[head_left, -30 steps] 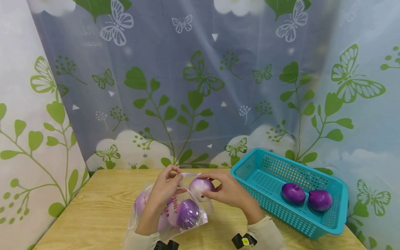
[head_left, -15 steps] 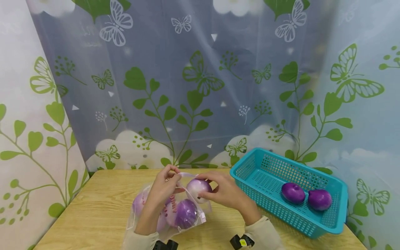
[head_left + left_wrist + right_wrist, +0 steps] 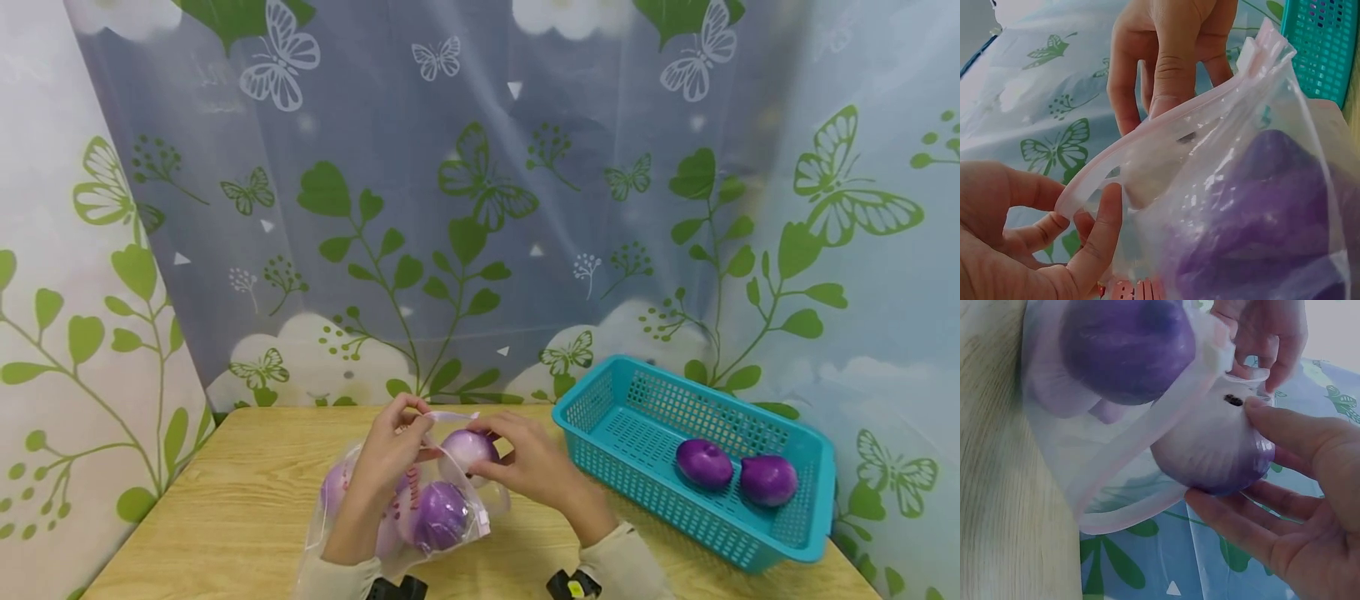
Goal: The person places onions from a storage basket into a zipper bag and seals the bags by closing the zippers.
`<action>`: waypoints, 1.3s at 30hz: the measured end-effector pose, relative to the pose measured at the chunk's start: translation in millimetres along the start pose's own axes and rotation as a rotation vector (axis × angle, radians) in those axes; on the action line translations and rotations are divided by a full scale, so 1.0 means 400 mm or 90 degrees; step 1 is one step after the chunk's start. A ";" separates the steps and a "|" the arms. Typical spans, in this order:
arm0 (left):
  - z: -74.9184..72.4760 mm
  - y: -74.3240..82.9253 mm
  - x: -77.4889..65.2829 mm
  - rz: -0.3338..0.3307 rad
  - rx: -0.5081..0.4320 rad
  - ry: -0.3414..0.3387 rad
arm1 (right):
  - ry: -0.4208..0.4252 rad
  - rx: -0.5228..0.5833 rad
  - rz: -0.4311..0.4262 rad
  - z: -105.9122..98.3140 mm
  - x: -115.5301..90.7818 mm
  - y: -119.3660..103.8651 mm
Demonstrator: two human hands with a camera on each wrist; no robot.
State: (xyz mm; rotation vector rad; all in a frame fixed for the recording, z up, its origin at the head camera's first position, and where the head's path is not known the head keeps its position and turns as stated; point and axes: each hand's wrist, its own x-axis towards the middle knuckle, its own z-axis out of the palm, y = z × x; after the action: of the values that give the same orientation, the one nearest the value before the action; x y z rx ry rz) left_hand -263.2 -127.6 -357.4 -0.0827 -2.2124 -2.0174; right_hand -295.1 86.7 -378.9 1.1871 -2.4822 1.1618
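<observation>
My left hand (image 3: 392, 450) pinches the rim of a clear zip bag (image 3: 1132, 447) between thumb and fingers, keeping its mouth spread. My right hand (image 3: 531, 462) grips a white-and-purple onion (image 3: 1216, 444) with thumb and fingers around it. In the right wrist view, that onion sits partly inside the bag's mouth, its dark root spot facing the thumb. Several onions lie in the bag, among them a darker purple one (image 3: 441, 517). A pink-edged zip with a white slider (image 3: 1247, 56) runs along the opening in the left wrist view.
A teal perforated basket (image 3: 678, 521) stands on the wooden table (image 3: 225, 492) to the right, holding two purple onions (image 3: 703, 463). Behind the table hangs a curtain (image 3: 375, 275) printed with butterflies and leaves.
My right hand has moved left with the onion, which has gone farther into the bag's mouth. My left hand stays at the rim; the basket has not moved.
</observation>
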 end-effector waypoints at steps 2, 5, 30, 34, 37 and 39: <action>-0.003 0.001 0.002 0.003 -0.002 0.007 | -0.005 0.016 0.006 0.002 0.001 -0.001; -0.007 0.003 0.004 0.005 -0.006 0.018 | -0.015 0.033 0.006 0.004 0.000 -0.002; -0.005 0.011 0.007 0.000 -0.020 0.032 | -0.109 0.062 -0.007 0.018 0.003 0.004; -0.005 0.010 0.008 0.004 -0.020 0.039 | -0.145 0.089 -0.017 0.022 0.005 0.001; -0.006 0.008 0.008 0.010 -0.022 0.038 | -0.153 0.105 -0.019 0.025 0.006 0.002; -0.007 0.007 0.007 0.014 -0.024 0.035 | -0.161 0.117 -0.022 0.029 0.007 0.004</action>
State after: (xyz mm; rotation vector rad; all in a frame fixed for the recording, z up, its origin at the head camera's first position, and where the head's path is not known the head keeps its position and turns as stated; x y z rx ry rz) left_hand -265.6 -130.4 -354.0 -0.0541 -2.1321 -2.0256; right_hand -296.0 77.7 -386.6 1.5053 -2.5640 1.3291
